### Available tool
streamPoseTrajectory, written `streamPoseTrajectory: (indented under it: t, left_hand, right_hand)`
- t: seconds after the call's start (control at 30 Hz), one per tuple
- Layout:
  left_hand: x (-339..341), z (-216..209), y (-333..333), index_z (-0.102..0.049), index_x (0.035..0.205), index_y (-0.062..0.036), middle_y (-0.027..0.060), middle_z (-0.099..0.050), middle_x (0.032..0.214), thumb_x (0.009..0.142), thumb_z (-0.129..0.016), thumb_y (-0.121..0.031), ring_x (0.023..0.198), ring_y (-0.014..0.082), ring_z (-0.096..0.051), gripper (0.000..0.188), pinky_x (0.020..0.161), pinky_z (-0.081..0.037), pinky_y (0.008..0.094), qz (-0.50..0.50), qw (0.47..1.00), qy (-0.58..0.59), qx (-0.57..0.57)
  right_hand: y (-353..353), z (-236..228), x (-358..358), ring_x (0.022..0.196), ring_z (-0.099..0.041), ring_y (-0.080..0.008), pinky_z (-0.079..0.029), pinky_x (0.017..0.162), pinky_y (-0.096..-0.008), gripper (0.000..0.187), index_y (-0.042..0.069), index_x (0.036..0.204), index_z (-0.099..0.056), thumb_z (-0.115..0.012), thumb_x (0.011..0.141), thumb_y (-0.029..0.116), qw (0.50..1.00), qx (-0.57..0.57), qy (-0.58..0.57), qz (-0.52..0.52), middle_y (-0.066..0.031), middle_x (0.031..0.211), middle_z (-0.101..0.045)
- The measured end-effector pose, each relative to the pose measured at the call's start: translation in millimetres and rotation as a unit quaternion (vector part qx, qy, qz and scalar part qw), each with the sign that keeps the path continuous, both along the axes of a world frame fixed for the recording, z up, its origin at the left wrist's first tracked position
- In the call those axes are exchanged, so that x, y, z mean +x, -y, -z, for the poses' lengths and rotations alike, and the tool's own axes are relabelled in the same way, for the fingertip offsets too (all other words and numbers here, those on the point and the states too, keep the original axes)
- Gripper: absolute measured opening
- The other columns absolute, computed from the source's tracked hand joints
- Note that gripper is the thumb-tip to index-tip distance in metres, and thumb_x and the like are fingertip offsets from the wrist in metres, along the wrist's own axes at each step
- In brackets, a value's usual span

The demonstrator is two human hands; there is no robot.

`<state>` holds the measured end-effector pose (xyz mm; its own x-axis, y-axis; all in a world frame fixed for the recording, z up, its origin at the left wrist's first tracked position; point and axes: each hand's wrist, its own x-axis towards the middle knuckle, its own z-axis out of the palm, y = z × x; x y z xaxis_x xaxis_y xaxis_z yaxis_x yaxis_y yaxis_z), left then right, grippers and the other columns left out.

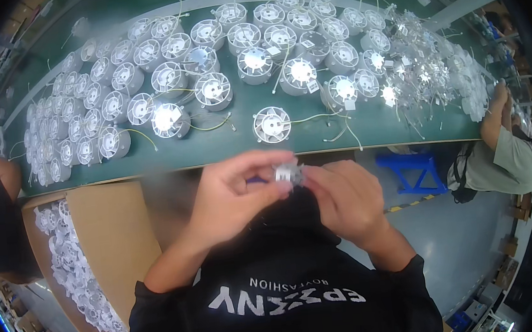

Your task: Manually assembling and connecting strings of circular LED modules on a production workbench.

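Note:
Just in front of the table edge, close to my body, I hold a small silver-grey metal part with a white label (288, 174). My left hand (238, 191) pinches it from the left between thumb and fingers. From the other side my right hand (347, 198) has its thumb and fingertips closed at the part's right edge. Beyond my hands, a white round fan housing (272, 126) with a light cable stretching right lies alone near the table's front edge.
Many white round fan units (168, 77) cover the green table (245, 147). At right lies a heap of silver metal parts with wires (419, 65). A cardboard box (121, 225) of white plastic pieces stands at left, a blue frame (412, 171) at right. Other people's arms show at both sides.

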<state>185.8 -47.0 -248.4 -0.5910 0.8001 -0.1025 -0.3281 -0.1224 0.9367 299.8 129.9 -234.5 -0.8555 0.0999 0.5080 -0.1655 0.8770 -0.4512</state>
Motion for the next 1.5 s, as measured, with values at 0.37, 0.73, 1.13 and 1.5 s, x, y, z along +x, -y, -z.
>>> streamPoseTrajectory:
  t: [0.37,0.73,1.13,1.5]
  left_hand:
    - [-26.0,12.9,-28.3,-0.058,0.140,-0.0068,0.0097,-0.063,0.125,0.077,-0.078,0.002,0.092,0.0188,-0.063,0.067,0.084,-0.055,0.0301,-0.113,0.786,-0.575,-0.198]
    - [-17.2,4.0,-20.9,-0.052,0.144,-0.0027,0.0125,-0.066,0.131,0.072,-0.083,0.001,0.110,0.0211,-0.064,0.078,0.088,-0.052,0.0307,-0.058,0.953,-0.292,-0.058]
    - [-31.6,15.6,-24.4,-0.055,0.143,-0.0084,0.0078,-0.068,0.123,0.073,-0.081,-0.001,0.094,0.0186,-0.060,0.076,0.081,-0.052,0.0296,-0.065,0.884,-0.448,-0.119]
    - [-40.1,28.3,-28.0,-0.062,0.136,-0.0063,0.0079,-0.069,0.123,0.075,-0.080,-0.003,0.097,0.0215,-0.061,0.063,0.085,-0.052,0.0316,-0.034,0.908,-0.406,-0.103]
  right_hand:
    - [-32.1,30.5,20.7,0.056,-0.049,-0.0160,-0.039,0.051,-0.0265,0.021,0.001,0.094,-0.074,-0.074,0.076,-0.009,0.984,-0.147,0.055,0.083,-0.0045,0.075,-0.063]
    - [-11.0,-7.7,-19.8,0.055,-0.045,-0.0131,-0.035,0.051,-0.0241,0.020,-0.001,0.091,-0.077,-0.074,0.074,-0.011,0.983,-0.183,-0.024,0.013,-0.0037,0.069,-0.061]
    - [-18.4,2.6,-35.1,0.054,-0.046,-0.0131,-0.036,0.050,-0.0247,0.015,0.001,0.091,-0.077,-0.075,0.077,-0.006,0.987,-0.144,0.046,0.047,-0.0030,0.070,-0.063]
    - [-19.9,11.6,-36.2,0.054,-0.050,-0.0146,-0.039,0.051,-0.0255,0.012,0.000,0.091,-0.075,-0.075,0.079,-0.004,0.984,-0.142,0.086,0.060,-0.0044,0.073,-0.067]
